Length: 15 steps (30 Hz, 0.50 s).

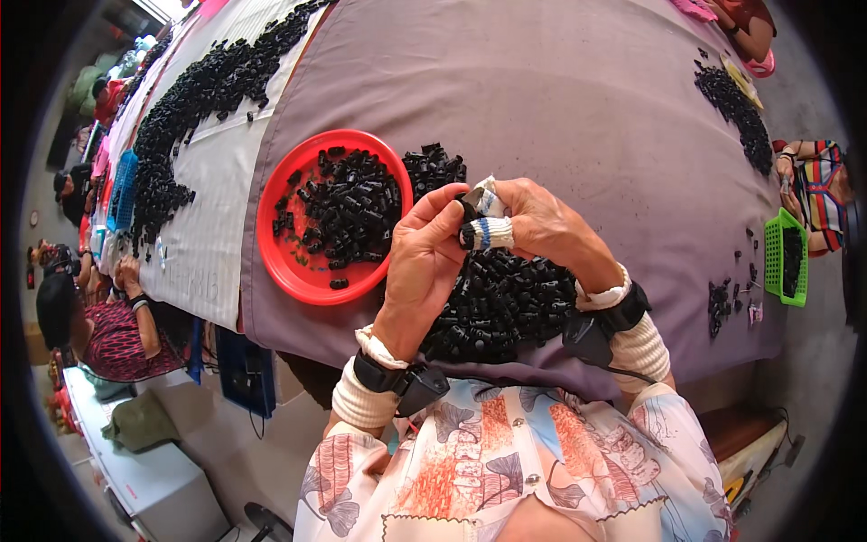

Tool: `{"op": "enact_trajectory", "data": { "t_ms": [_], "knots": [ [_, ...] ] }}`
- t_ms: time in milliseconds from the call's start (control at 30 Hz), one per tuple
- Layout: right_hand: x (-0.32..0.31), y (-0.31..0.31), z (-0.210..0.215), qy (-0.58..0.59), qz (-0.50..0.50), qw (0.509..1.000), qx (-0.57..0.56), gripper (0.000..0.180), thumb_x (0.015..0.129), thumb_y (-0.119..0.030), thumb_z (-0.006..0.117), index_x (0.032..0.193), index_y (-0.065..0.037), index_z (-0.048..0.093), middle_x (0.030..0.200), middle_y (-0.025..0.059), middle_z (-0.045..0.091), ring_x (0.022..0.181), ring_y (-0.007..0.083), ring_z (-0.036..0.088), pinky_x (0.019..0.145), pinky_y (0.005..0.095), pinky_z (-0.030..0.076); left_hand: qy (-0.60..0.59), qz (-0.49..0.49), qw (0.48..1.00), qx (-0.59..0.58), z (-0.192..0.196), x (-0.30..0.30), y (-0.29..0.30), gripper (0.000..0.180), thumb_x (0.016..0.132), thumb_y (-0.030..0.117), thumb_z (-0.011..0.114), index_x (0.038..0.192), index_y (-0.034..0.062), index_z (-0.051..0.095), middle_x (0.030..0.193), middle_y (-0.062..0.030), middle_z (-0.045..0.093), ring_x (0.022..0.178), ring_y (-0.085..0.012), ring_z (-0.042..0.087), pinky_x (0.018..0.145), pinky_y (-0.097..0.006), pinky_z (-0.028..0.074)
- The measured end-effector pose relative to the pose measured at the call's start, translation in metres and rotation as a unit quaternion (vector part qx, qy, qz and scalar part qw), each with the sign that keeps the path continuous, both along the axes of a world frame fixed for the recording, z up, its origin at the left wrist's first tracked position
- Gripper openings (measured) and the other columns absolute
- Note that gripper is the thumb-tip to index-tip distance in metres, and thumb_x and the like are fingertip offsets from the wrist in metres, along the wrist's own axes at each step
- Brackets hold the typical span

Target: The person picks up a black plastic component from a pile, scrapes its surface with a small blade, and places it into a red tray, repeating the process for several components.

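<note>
My left hand (423, 257) is closed, with thumb and forefinger pinching a small black plastic part (466, 210) in front of my chest. Against it from the other side press the fingers of my right hand (546, 221), curled in. White cloth finger covers with blue stripes (490, 233) wrap fingers of that hand; the lower one ends in something dark that I cannot make out. Just below both hands lies a heap of black plastic parts (497, 307). A red round tray (271, 257) holding more such parts stands left of my left hand.
A mauve cloth (578, 90) covers the table. Farther left, a long pile of black parts (185, 108) lies on white cloth, beside a blue basket (122, 190). On the right are a green basket (774, 262) and another pile (736, 113). Other people sit along both sides.
</note>
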State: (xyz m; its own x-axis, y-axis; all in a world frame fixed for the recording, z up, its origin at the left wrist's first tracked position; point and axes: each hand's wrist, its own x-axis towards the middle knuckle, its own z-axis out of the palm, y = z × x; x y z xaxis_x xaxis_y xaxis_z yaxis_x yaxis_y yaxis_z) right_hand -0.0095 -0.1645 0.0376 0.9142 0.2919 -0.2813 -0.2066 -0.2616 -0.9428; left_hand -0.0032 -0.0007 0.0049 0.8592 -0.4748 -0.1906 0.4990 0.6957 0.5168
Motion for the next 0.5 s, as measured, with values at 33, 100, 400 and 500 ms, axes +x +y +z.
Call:
{"op": "enact_trajectory", "data": {
  "t_ms": [33,100,400,500],
  "knots": [
    [-0.0001,0.0007,0.0011,0.0,0.0,1.0,-0.014,0.027,0.075,-0.027,0.066,0.071,-0.005,0.051,0.051,-0.0019,0.045,0.042,0.0064,0.042,0.037,0.0241,0.031,-0.003,0.005,1.0,0.007,-0.0001,-0.0002,-0.0001,0.021,0.088,0.005,0.053,0.108,-0.0016,0.055,0.097,-0.0077,0.061,0.086,-0.0131,0.059,0.08,-0.027,0.048],
    [0.0001,0.0021,0.0006,0.001,-0.001,1.0,-0.028,0.03,0.074,-0.03,0.067,0.073,-0.004,0.052,0.052,0.0002,0.046,0.042,0.0092,0.044,0.038,0.0271,0.033,-0.006,0.008,1.0,0.015,-0.0005,-0.0002,-0.0011,0.02,0.088,0.005,0.053,0.107,-0.0019,0.055,0.097,-0.0077,0.061,0.086,-0.0131,0.059,0.08,-0.027,0.048],
    [0.0004,0.0022,-0.0054,-0.042,-0.003,0.998,-0.038,0.01,0.076,-0.011,0.057,0.075,-0.002,0.053,0.053,0.002,0.048,0.044,0.0101,0.044,0.04,0.0291,0.034,-0.063,0.06,0.991,0.097,0.0044,-0.0004,-0.0055,0.019,0.087,0.004,0.054,0.106,-0.0024,0.055,0.095,-0.0071,0.061,0.085,-0.012,0.059,0.077,-0.025,0.049],
    [0.0009,0.0004,-0.0084,0.003,-0.008,1.0,0.027,0.009,0.076,-0.011,0.056,0.075,-0.002,0.053,0.051,0.0026,0.048,0.041,0.0101,0.045,0.037,0.028,0.033,-0.022,0.039,0.998,0.051,-0.0007,0.0028,-0.0019,0.02,0.088,0.005,0.054,0.107,-0.002,0.055,0.094,-0.0068,0.061,0.084,-0.0124,0.059,0.077,-0.026,0.049]
  ]
}}
